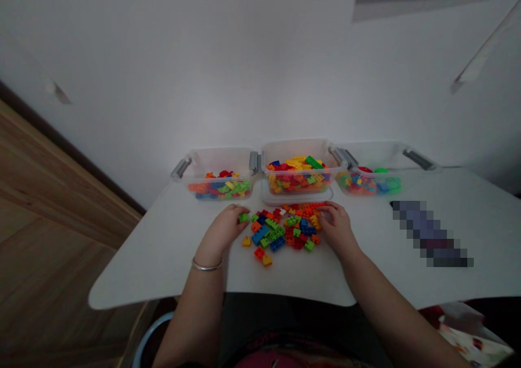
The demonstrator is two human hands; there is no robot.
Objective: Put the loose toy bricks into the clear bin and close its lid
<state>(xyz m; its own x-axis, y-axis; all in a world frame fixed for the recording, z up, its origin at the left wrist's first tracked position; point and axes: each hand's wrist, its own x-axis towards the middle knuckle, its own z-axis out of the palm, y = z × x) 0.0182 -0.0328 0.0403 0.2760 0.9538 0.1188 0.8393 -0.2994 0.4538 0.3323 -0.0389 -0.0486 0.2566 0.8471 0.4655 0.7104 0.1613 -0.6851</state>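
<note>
Toy building bricks [277,231] in red, orange, yellow, green and blue lie in a loose pile on the white table [171,259]. My left hand [223,228], with a silver bangle on its wrist, is at the left of the pile. Its fingertips pinch a light green brick [243,217]. At the right edge of the pile rests my right hand [337,226], its thumb and fingers apart. Its fingertips are by the orange bricks [315,208] and a yellow brick [315,222]; whether they touch them is unclear.
Behind the pile stand three clear boxes: a left box [220,162], a middle box [297,186] raised on a clear lid, and a right box [378,159]. Each holds coloured pieces. A pixelated dark object [431,235] lies at the right. The wall [252,75] is behind.
</note>
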